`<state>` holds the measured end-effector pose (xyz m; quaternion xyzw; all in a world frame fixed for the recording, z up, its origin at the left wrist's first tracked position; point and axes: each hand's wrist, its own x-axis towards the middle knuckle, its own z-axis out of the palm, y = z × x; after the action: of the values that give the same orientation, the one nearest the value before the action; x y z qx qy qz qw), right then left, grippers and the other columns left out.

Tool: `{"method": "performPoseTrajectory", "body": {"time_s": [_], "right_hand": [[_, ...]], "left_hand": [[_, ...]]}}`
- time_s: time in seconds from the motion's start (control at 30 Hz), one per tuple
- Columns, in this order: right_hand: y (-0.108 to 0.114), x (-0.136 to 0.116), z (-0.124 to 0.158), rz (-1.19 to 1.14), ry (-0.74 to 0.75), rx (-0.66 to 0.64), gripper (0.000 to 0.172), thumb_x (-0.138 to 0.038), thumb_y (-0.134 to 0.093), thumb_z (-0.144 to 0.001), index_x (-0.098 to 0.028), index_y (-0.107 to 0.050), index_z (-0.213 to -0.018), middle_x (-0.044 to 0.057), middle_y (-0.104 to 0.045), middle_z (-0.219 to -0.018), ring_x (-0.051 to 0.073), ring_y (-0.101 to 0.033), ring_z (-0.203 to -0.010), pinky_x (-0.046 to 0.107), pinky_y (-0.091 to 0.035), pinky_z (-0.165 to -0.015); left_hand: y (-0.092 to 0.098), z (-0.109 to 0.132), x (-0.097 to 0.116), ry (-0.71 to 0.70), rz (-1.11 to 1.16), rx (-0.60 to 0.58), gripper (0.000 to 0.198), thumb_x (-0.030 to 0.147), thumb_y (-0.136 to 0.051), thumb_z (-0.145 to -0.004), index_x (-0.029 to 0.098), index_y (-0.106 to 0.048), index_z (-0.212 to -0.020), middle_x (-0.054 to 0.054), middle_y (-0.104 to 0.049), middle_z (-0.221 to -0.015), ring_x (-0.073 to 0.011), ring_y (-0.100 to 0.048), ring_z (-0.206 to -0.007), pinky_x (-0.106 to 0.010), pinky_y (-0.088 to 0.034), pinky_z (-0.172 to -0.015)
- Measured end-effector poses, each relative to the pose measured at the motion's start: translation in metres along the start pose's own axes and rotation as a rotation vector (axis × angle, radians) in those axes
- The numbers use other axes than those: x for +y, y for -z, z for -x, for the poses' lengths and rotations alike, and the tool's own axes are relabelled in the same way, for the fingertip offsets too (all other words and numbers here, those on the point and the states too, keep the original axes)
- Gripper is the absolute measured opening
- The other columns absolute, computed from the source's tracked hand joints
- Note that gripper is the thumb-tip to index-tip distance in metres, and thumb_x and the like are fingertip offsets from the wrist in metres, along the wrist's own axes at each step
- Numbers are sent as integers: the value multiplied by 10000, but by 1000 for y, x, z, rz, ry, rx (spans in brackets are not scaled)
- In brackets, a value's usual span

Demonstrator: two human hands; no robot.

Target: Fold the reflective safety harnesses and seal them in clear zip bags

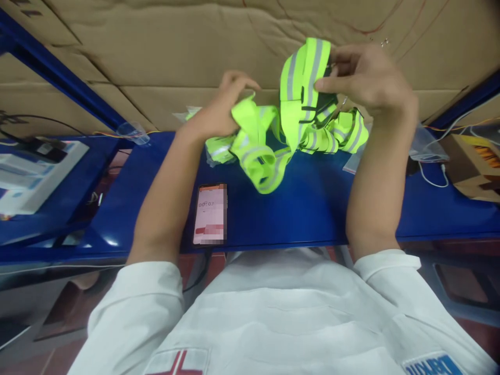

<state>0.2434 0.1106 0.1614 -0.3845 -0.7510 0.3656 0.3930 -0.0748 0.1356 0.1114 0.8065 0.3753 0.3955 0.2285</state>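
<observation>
A tangle of neon-yellow reflective straps [269, 151] with grey stripes lies across the blue shelf [304, 208]. My left hand [221, 109] is closed around one end of the straps, low near the shelf. My right hand [367, 78] is raised and pinches a folded loop of the same straps [304, 73], holding it up above the rest. Both forearms reach forward over the shelf's front edge. A black buckle shows under the right fingers.
A phone [210, 213] with a lit pink screen lies on the shelf near my left forearm. Clear plastic bags [424, 146] lie at the right. A cardboard box [474, 161] and white cable sit far right. A white box [31, 172] is at the left. Cardboard [175, 47] backs the shelf.
</observation>
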Motion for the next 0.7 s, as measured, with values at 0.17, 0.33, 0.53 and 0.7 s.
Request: {"method": "performPoseTrajectory", "body": {"time_s": [0.17,0.33,0.53,0.7], "right_hand": [[17,-4,5,290,-45,309,503,-69,-1004,-797,-210,-856,-1257,-66,-646,-680,63,-499,-564,224,-389,-528],[0,-23,11,232,63,153,313,-92,-981,-844,-177,-843,-1112,-36,-677,-750,80,-583,-664,228,-435,-611],[-29,-42,14,241,82,-171,424,-241,-1015,-845,-213,-673,-1093,-41,-708,-753,118,-615,-640,255,-382,-516],[-31,-38,13,137,87,-208,453,-407,-986,-863,-270,-706,-1193,-31,-725,-809,155,-625,-677,293,-418,-545]], "left_hand": [[2,25,5,53,-227,-228,709,502,-903,-903,273,-619,-1511,-40,-575,-1558,-240,-568,-1324,-452,-419,-1285],[-8,32,56,-221,-159,-40,683,417,-691,-1077,225,-431,-1679,-115,-469,-1717,-261,-529,-1509,-415,-453,-1274],[-15,40,101,-346,-268,-92,680,553,-779,-993,282,-580,-1584,-66,-566,-1654,-343,-520,-1561,-467,-483,-1269],[-22,40,88,-246,-385,-134,517,369,-692,-1004,224,-634,-1497,-119,-699,-1467,-350,-661,-1391,-516,-503,-1242]]}}
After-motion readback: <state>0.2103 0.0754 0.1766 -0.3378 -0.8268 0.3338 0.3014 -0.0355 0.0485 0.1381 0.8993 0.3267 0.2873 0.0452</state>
